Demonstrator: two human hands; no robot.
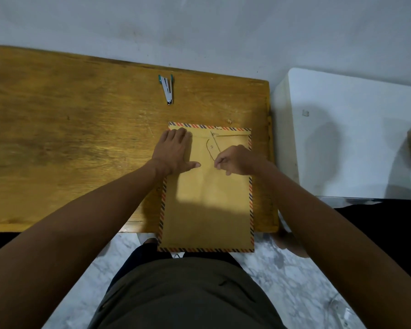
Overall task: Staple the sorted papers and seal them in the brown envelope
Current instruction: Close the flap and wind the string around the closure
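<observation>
Meanwhile, left hand [176, 151] flat on brown envelope [207, 198], right hand [235, 160] pinching its closure string [209, 150]

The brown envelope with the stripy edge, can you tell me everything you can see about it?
The brown paper envelope with a red-and-dark striped border lies flat on the wooden table, its near end hanging past the table's front edge. Its flap end points away from the person and looks folded down. Small round fasteners sit near the flap, with a thin dark string looping from them. The left hand presses flat on its upper left part. The right hand hovers over it with curled fingers that appear to pinch the string.
</observation>
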